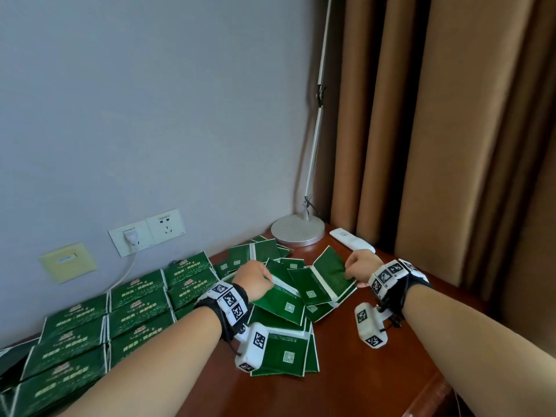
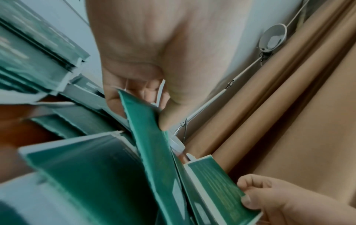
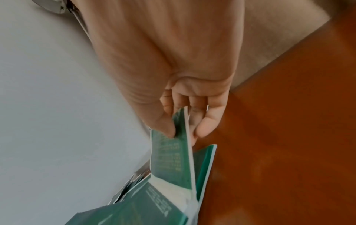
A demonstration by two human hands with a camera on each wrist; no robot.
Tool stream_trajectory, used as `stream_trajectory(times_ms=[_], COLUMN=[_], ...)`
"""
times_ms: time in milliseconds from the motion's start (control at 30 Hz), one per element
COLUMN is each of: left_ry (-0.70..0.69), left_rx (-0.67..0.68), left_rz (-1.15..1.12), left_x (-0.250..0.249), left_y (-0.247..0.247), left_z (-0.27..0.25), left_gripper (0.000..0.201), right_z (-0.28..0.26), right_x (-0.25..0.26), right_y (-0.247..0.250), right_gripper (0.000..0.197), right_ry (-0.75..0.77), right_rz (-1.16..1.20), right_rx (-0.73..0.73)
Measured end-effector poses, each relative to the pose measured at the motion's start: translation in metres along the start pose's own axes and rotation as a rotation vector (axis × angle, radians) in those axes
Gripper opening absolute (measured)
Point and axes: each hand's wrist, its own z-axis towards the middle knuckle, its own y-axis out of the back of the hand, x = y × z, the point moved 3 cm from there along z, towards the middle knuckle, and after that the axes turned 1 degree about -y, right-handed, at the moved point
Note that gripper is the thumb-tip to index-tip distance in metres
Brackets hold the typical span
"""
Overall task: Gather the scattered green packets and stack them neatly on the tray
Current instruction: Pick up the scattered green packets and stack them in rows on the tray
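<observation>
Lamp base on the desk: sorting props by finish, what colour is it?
The round metal lamp base is plain matte silver-grey, without pattern; it shows best in the head view.

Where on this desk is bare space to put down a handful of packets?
Bare wood of the desk lies at the near right, between the loose pile and the desk edge. Crowded: the rows of packets at left, and the far corner with lamp base and remote.
</observation>
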Motion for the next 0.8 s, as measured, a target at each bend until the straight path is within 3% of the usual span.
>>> stream_trajectory(times_ms=[100,233,500,633,800], left_ry=[0.014,0.042,0.1,0.086,0.106], left_rx=[0.002,0.034,0.142,0.184,0.2], left_rz=[-0.026,-0.04,-0.053,-0.069,-0.153], left_x=[0.005,0.012,0.023,0.02,0.025], left_y=[0.005,0.005,0.004,0.007,0.002], left_z=[-0.009,-0.021,-0.038,-0.042,-0.039], left_gripper=[0.005,0.011,0.043,0.049,0.033], right_z=[-0.015,-0.032,-0.049,-0.047,-0.048], right_x=[0.0,-0.004,-0.019,-0.022,-0.018], right_y=[0.006,0.008,0.008,0.005,0.004], right_gripper=[0.028,0.044,0.038,0.045,0.037], right_ry=[-0.015,-0.03,-0.039,-0.003,0.032], right_rz=[0.046,0.013,-0.106,-0.137,-0.173], right_rx=[-0.026,0.047,0.07,0.112,0.099])
